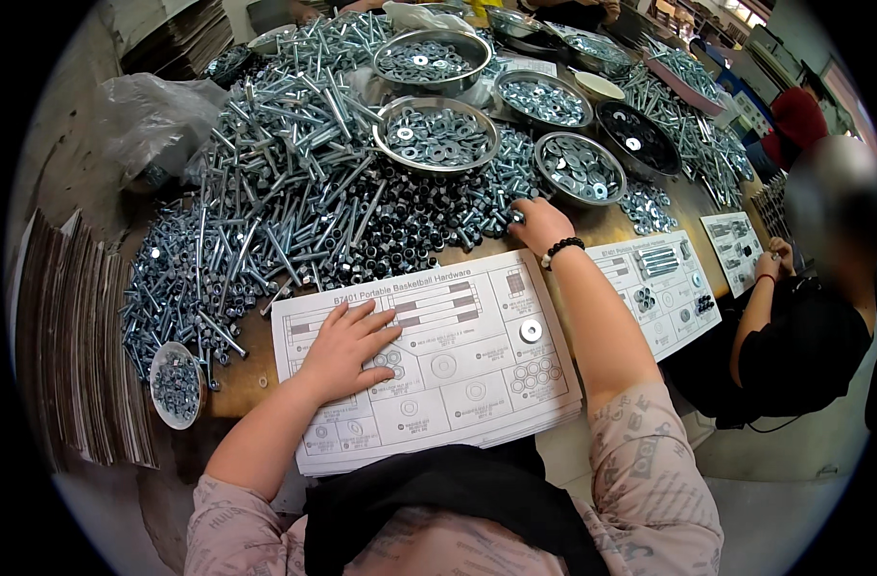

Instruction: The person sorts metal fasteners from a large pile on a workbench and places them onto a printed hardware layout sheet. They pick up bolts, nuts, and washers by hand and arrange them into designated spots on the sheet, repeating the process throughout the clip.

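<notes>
Head view, centre: our spread left hand (350,350) should steady the paper (429,386) while our right hand (542,228), grip unclear, fingers bolts (470,233).

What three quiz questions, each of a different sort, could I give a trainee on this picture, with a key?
1. Multiple choice: where does the left hand rest? A) in a steel bowl; B) on the printed sheet; C) on a cardboard stack.
2. True or false: the right hand lies flat on the sheet.
3. Fill in: one loose, round metal ____ with a central hole lies on the sheet's right side.

Key: 1. B. 2. False; it is at the edge of the heap of metal hardware. 3. Washer.
</notes>
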Demonstrator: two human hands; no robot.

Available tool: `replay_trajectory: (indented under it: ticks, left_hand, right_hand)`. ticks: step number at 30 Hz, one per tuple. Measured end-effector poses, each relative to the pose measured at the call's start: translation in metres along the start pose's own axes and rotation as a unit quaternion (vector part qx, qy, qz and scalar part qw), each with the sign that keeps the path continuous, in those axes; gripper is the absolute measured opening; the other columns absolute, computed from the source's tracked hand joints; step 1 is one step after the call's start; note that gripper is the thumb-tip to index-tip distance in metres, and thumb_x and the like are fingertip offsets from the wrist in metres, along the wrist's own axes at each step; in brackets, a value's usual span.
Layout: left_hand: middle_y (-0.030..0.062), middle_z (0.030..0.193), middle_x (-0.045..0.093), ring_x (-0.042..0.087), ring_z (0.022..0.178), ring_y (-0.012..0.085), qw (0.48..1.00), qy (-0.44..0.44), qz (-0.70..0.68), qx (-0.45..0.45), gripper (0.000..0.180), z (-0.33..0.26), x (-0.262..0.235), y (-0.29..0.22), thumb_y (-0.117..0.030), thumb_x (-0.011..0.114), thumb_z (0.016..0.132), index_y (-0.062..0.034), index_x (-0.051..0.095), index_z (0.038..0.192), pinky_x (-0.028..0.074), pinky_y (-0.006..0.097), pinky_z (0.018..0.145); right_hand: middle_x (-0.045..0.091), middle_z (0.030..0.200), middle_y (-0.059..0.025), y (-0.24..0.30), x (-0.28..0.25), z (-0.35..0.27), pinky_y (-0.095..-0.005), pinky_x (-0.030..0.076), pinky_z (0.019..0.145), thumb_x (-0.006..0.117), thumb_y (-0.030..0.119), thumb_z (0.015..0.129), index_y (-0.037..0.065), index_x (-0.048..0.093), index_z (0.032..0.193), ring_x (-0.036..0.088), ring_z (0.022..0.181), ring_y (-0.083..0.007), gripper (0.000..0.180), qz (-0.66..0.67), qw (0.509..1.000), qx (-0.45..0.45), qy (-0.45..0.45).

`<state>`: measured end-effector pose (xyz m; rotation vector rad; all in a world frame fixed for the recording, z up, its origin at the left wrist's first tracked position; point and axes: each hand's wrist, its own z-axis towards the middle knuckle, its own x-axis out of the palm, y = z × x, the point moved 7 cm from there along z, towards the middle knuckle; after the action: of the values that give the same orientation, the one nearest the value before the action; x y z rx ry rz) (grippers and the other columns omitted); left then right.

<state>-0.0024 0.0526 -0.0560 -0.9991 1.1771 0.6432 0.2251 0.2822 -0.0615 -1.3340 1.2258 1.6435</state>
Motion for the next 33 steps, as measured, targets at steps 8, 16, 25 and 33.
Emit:
replay_trajectory:
  ticks: [8, 16, 25, 33]
  left_hand:
    - [0.0095, 0.101, 0.057, 0.053, 0.095, 0.0282, 0.987, -0.11, -0.117, -0.025, 0.036, 0.065, -0.016, 0.005, -0.014, 0.056, 0.078, -0.0086, 0.054, 0.113, 0.042, 0.038, 0.083]
    - [0.0093, 0.089, 0.057, 0.058, 0.086, 0.0273, 0.994, -0.093, -0.045, -0.047, 0.022, 0.17, 0.011, 0.007, -0.018, 0.058, 0.078, -0.0091, 0.059, 0.098, 0.047, 0.038, 0.072]
    - [0.011, 0.084, 0.06, 0.06, 0.078, 0.0293, 0.991, -0.022, 0.108, -0.082, 0.016, 0.193, 0.022, 0.004, -0.02, 0.058, 0.079, -0.0061, 0.06, 0.086, 0.049, 0.039, 0.067]
    - [0.0071, 0.082, 0.058, 0.058, 0.078, 0.027, 0.985, -0.148, -0.089, 0.029, 0.017, 0.156, 0.02, -0.055, -0.016, 0.063, 0.073, -0.0106, 0.064, 0.09, 0.046, 0.038, 0.07]
  right_hand:
    - [0.056, 0.096, -0.0125, 0.002, 0.006, 0.016, -0.0387, 0.047, 0.074, 0.063, 0.018, 0.076, 0.012, 0.062, 0.092, 0.057, 0.087, -0.0303, 0.018, 0.013, 0.995, -0.054, -0.08]
    - [0.062, 0.084, -0.0166, 0.004, -0.018, -0.034, -0.0408, 0.045, 0.069, 0.057, 0.028, 0.082, 0.006, 0.055, 0.096, 0.058, 0.081, -0.0344, 0.026, 0.158, 0.987, -0.016, 0.019]
    - [0.057, 0.086, -0.0091, 0.015, -0.02, -0.085, -0.0367, 0.047, 0.071, 0.063, 0.017, 0.075, 0.011, 0.061, 0.093, 0.057, 0.082, -0.0281, 0.02, 0.084, 0.976, -0.196, 0.039]
    - [0.059, 0.084, -0.0108, 0.0, -0.005, -0.079, -0.0355, 0.046, 0.072, 0.064, 0.019, 0.075, 0.01, 0.065, 0.092, 0.057, 0.083, -0.0277, 0.019, 0.206, 0.973, -0.105, 0.016]
